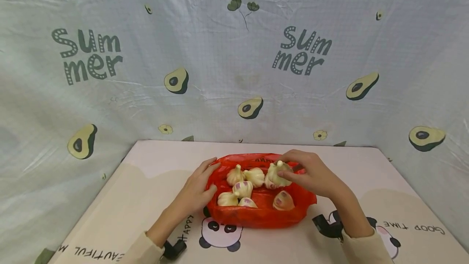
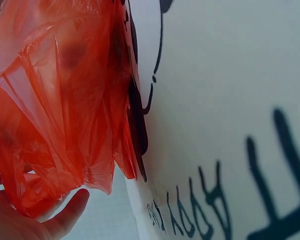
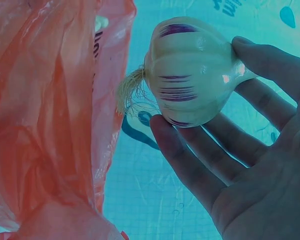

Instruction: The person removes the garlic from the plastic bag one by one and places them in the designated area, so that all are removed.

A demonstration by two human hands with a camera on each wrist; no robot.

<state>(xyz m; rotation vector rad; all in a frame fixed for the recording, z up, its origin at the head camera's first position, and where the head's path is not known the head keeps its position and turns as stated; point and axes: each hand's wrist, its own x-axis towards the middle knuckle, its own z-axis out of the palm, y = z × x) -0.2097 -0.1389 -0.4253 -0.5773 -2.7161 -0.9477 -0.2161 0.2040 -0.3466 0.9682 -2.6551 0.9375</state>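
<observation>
A red plastic bag (image 1: 256,219) lies spread wide, its rim turned down around several white garlic bulbs (image 1: 243,190) inside. My right hand (image 1: 311,172) is over the bag's right side and holds a large garlic bulb (image 1: 272,176) between thumb and fingers. In the right wrist view that garlic bulb (image 3: 190,72) shows purple streaks and a tuft of dry roots. My left hand (image 1: 198,186) rests at the bag's left rim, fingers and thumb spread. Its thumb (image 2: 72,212) lies beside the bag's crinkled side (image 2: 55,115) in the left wrist view; its other fingers are partly hidden there.
The pale table (image 1: 161,178) carries printed pandas (image 1: 221,233) and lettering. Behind it hangs a white curtain (image 1: 212,52) with avocado prints, which also closes off both sides. A black wrist strap piece (image 1: 326,226) is by my right forearm.
</observation>
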